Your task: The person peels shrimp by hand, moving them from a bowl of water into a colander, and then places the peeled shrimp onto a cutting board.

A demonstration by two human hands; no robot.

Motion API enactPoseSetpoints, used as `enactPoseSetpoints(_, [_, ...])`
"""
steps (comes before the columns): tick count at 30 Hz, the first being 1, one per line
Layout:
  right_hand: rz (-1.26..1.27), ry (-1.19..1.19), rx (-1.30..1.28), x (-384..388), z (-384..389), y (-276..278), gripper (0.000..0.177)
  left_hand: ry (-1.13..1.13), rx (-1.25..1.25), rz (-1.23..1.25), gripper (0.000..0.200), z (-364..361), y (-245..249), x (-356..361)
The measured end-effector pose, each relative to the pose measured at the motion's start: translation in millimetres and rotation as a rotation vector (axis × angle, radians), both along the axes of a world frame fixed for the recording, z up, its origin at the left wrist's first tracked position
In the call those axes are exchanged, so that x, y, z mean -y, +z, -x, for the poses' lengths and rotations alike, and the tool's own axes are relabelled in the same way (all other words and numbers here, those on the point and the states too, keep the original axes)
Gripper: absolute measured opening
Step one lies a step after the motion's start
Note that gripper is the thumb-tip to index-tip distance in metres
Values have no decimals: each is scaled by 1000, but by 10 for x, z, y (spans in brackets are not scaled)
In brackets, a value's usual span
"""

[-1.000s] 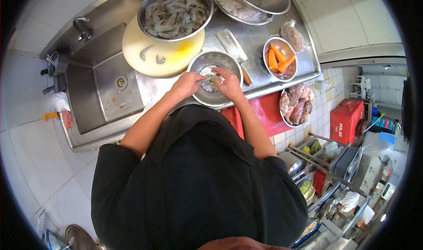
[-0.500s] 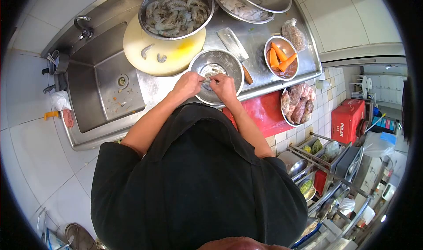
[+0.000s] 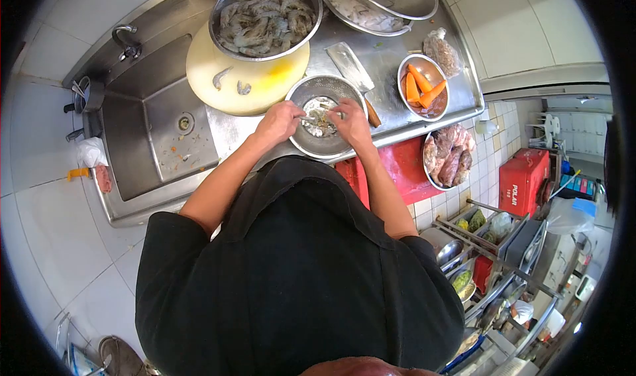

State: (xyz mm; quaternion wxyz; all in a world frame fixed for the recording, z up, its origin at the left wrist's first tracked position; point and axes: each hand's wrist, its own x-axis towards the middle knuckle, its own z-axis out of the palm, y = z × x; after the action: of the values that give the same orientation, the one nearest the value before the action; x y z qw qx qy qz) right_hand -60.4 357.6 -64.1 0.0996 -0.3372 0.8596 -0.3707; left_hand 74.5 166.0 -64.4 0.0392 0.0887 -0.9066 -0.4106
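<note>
A perforated steel colander [image 3: 309, 90] stands at the counter's front edge, with pale shrimp pieces [image 3: 320, 104] in its bottom. Over its left rim, my left hand [image 3: 283, 121] is closed, pinching what looks like a small greyish shrimp [image 3: 307, 118]. My right hand [image 3: 351, 123] hangs over the right side, fingertips pinched together; what they hold, if anything, is too small to make out. Behind the colander, a round cutting board [image 3: 205, 88] carries two loose shrimp [image 3: 221, 78]. A steel bowl of whole grey shrimp [image 3: 265, 21] rests partly on that board.
Right of the colander lies a cleaver [image 3: 351, 66] with a wooden handle. Farther right are a bowl of carrots [image 3: 412, 86], a bagged ingredient [image 3: 442, 53] and a basin of squid-like pieces [image 3: 361, 8]. The sink [image 3: 156, 121] is left; a bowl of dark-skinned pieces [image 3: 449, 156] sits lower right.
My hands have moved apart, the left one leftward and the right one rightward, so more of the colander's contents shows between them.
</note>
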Motion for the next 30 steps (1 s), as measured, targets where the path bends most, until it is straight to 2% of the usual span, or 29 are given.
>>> enactPoseSetpoints(3, [170, 172, 254, 195, -135, 129, 29, 16, -119, -77, 20, 85, 0, -70])
enactPoseSetpoints(4, [144, 138, 423, 250, -224, 206, 27, 33, -171, -105, 19, 108, 8, -104])
enactPoseSetpoints(7, [157, -15, 677, 363, -316, 188, 25, 125, -235, -136, 19, 89, 59, -153])
enactPoseSetpoints(8, [249, -66, 686, 363, -343, 215, 23, 121, -281, -124, 18, 48, 49, -156])
enactPoseSetpoints(11, [217, -64, 699, 369, -304, 195, 21, 102, -402, -110, 17, -63, 20, -146])
enactPoseSetpoints(14, [153, -78, 610, 359, -279, 165, 24, 116, -484, -133, 18, -109, 8, -110])
enactPoseSetpoints(17, [161, -172, 483, 256, -144, -127, 29, 217, -486, -160, 19, -158, -5, -30])
enactPoseSetpoints(19, [-74, -82, 58, 159, -42, -114, 34, 322, -420, -203, 20, -225, 56, 46])
enactPoseSetpoints(21, [-405, -18, 56, 28, 34, -142, 32, 365, -401, -226, 21, -284, 48, 160])
enactPoseSetpoints(23, [-331, -106, 110, -30, -29, -129, 24, 425, -353, -337, 21, -342, 63, 260])
enactPoseSetpoints(24, [-178, -31, -37, -86, -36, -203, 26, 462, -340, -402, 21, -376, 102, 315])
enactPoseSetpoints(27, [-155, -8, -25, -110, -89, -165, 33, 569, -314, -192, 23, -495, 80, 600])
enactPoseSetpoints(28, [-104, -31, -49, -100, -117, -250, 27, 632, -270, -217, 25, -521, 60, 714])
enactPoseSetpoints(30, [-80, 14, 12, -125, -150, -331, 22, 677, -59, -52, 29, -549, 90, 963])
